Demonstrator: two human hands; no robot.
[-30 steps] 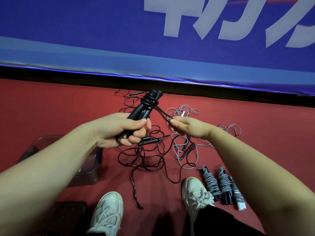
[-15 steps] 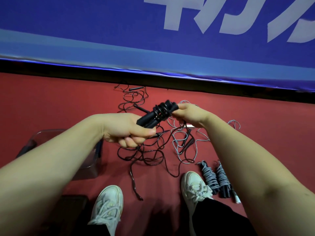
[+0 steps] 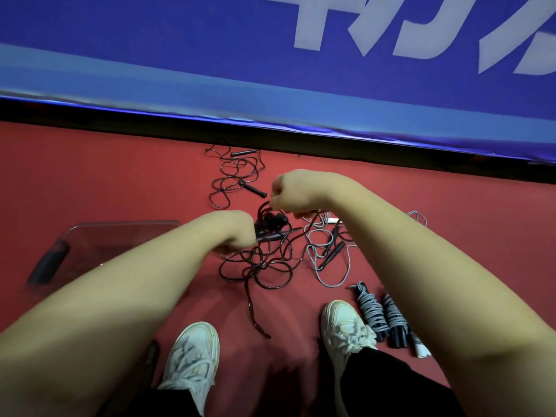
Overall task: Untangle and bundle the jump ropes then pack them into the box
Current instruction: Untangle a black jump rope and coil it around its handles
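The left hand [image 3: 233,231] was curled round the handles of a black jump rope [image 3: 270,228]. The right hand [image 3: 294,191], just beyond it, had its fingers bent and pinched a turn of that rope's cord where it wound round the handles. The rest of the cord trailed in loose loops onto the red floor [image 3: 120,176], between the hands and a pair of white shoes [image 3: 192,350]. A second black rope [image 3: 255,190] lay loose near the floor's far edge, below a blue banner [image 3: 180,40]. A loose grey rope [image 3: 331,255] lay right of the hands. Two bundled grey ropes [image 3: 371,311] lay side by side just beside the right shoe. The clear box [image 3: 90,236] stood on the floor at the left.
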